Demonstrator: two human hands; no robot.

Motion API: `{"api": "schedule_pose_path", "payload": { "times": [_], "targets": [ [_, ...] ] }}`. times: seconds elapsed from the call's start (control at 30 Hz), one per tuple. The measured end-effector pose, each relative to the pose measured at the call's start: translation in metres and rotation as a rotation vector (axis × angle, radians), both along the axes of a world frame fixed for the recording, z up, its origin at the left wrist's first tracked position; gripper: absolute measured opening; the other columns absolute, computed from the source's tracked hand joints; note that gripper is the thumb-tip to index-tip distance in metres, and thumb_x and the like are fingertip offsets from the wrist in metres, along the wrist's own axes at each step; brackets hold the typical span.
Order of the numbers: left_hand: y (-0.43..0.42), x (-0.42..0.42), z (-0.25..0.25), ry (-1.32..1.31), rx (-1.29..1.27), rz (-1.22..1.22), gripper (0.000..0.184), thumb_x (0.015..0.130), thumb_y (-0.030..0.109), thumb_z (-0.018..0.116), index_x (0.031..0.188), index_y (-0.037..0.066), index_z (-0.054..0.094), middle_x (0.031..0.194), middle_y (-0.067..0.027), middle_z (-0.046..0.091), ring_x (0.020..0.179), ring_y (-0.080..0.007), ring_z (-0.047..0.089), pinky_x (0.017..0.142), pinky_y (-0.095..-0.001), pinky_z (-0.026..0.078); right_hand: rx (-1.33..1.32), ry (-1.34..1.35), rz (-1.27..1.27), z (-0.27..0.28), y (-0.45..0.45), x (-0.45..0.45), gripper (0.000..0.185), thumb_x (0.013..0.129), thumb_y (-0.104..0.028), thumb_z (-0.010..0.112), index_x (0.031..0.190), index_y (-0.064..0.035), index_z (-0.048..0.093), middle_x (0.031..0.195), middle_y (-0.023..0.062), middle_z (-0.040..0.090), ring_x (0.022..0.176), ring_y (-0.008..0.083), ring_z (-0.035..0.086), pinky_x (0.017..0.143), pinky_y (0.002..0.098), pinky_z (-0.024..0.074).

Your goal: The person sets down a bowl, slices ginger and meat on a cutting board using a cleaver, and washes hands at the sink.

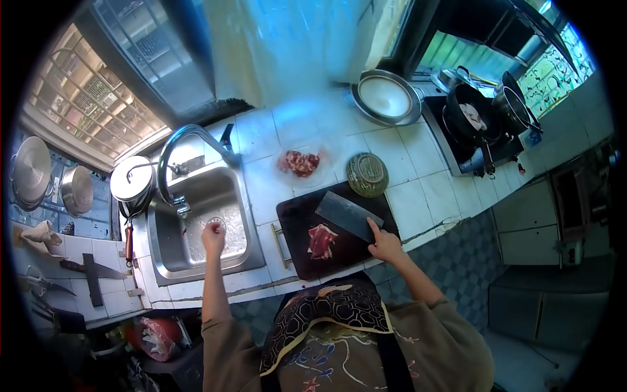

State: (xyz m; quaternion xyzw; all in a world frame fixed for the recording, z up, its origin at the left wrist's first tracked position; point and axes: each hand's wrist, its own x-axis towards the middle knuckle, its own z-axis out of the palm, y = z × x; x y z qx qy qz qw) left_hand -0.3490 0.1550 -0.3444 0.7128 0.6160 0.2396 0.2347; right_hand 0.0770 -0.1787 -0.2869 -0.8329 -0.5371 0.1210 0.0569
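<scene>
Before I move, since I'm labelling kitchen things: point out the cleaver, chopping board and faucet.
Cleaver (348, 216): head view, middle of the blade.
Chopping board (351, 252): head view, bare surface.
Faucet (164, 157): head view, curved neck.

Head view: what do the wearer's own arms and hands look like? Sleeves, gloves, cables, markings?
Left hand and right hand are both ungloved. Forearms are uncovered, with no visible cables or markings. Above them are loose, dull brown sleeves that look plain. Anything as small as a ring is too fine to tell here.
</scene>
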Motion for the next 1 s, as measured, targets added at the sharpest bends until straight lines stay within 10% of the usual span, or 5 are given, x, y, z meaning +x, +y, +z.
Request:
{"api": "schedule_pose_path", "payload": {
  "times": [0.2, 0.4, 0.5, 0.87, 1.0],
  "targets": [
    [-0.119, 0.176, 0.049, -0.389, -0.390, -0.238, 0.024, 0.077, 0.012, 0.071, 0.097, 0.000, 0.068, 0.081, -0.0102, 0.068, 0.071, -0.0157, 0.064, 0.064, -0.0283, 0.053, -0.033, 1.599, -0.355, 0.056, -0.014, 0.012, 0.071, 0.084, -0.004, 0.044, 0.149, -0.0191, 0.020, 0.057, 0.0023, 0.047, 0.042, 0.0107, 0.046, 0.041, 0.0250, 0.0419],
    [-0.229, 0.319, 0.043, -0.400, -0.367, -0.526, 0.022, 0.074, 0.011, 0.073, 0.094, 0.002, 0.068, 0.085, -0.0113, 0.063, 0.079, -0.0216, 0.062, 0.071, -0.0329, 0.051, 0.182, 1.274, -0.385, 0.055, -0.075, 0.037, 0.057, 0.095, -0.020, 0.046, 0.148, -0.0173, 0.025, 0.053, 0.0007, 0.045, 0.043, 0.0087, 0.044, 0.043, 0.0250, 0.0403],
    [-0.248, 0.343, 0.026, -0.364, -0.270, -0.559, 0.025, 0.070, 0.006, 0.072, 0.094, 0.003, 0.067, 0.089, -0.0117, 0.060, 0.083, -0.0238, 0.060, 0.074, -0.0320, 0.050, 0.181, 0.573, -0.229, 0.043, -0.106, 0.046, 0.055, 0.092, -0.026, 0.052, 0.143, -0.0226, 0.033, 0.061, 0.0216, 0.057, 0.059, 0.0415, 0.058, 0.055, 0.0454, 0.0468],
    [-0.249, 0.273, -0.001, -0.614, -0.281, 0.042, 0.021, 0.075, -0.006, 0.055, 0.093, -0.001, 0.064, 0.084, -0.0079, 0.066, 0.076, -0.0134, 0.062, 0.073, -0.0244, 0.049, 0.460, 0.193, 0.178, 0.009, -0.108, 0.053, 0.061, 0.088, -0.031, 0.058, 0.143, -0.0187, 0.036, 0.058, 0.0097, 0.055, 0.050, 0.0274, 0.057, 0.047, 0.0422, 0.0432],
    [-0.255, 0.271, 0.006, -0.589, -0.278, 0.073, 0.015, 0.079, -0.006, 0.056, 0.090, -0.001, 0.065, 0.082, -0.0072, 0.066, 0.073, -0.0134, 0.062, 0.070, -0.0243, 0.049, -0.003, 0.140, 0.172, -0.007, -0.104, 0.052, 0.056, 0.089, -0.034, 0.055, 0.142, -0.0284, 0.037, 0.057, 0.0115, 0.056, 0.051, 0.0309, 0.058, 0.050, 0.0433, 0.0470]
  ]
}}
